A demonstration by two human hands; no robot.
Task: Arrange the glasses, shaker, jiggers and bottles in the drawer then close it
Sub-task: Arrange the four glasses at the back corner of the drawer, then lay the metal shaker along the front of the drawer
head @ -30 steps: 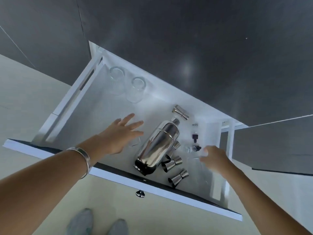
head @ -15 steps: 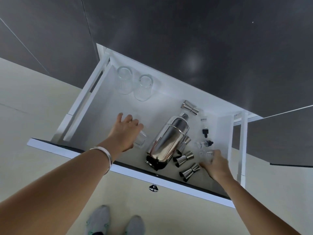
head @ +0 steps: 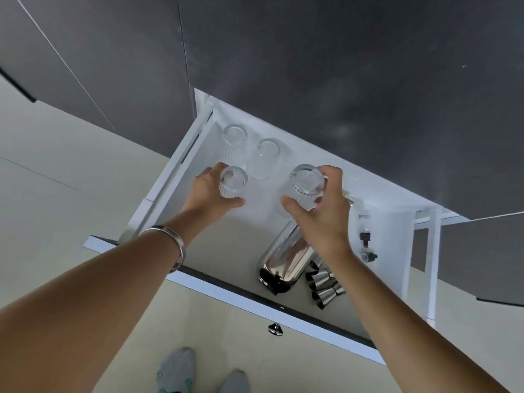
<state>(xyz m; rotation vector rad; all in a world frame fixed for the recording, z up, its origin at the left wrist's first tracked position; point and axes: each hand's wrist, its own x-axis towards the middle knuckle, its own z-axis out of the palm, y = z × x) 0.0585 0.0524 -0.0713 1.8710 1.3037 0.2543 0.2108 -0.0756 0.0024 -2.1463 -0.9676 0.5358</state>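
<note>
From the head camera we looked down into an open white drawer (head: 158,191). Our left hand (head: 211,194) was wrapped around a ribbed glass (head: 233,181), at about 10 o'clock in the drawer. A silver bangle (head: 173,245) sat on that wrist. Our right hand (head: 320,211) gripped a second ribbed glass (head: 304,185), near the middle of the drawer. We could not tell if either glass touched the drawer floor.

Two more glasses stood at the far left corner, at about 11 o'clock. One was a ribbed back glass (head: 234,140). Just beside it, toward 3 o'clock, was a smooth back glass (head: 266,157).

A shiny shaker (head: 286,259) lay on its side below our right hand, at about 5 o'clock in the drawer. Our wrist hid its top part. Just beside its bottom end, toward 3 o'clock, lay two metal jiggers (head: 324,287), close together.

Near the right wall, at about 3 o'clock, we saw small bottles (head: 365,245) in a row, one with a dark cap. They were small and blurry.

The drawer front (head: 226,296) was nearest us, with a round metal knob (head: 275,329) under it. A dark cabinet (head: 340,66) hung over the far side. At 6 o'clock in the picture, grey shoes (head: 175,370) stood on the pale floor (head: 56,165).
</note>
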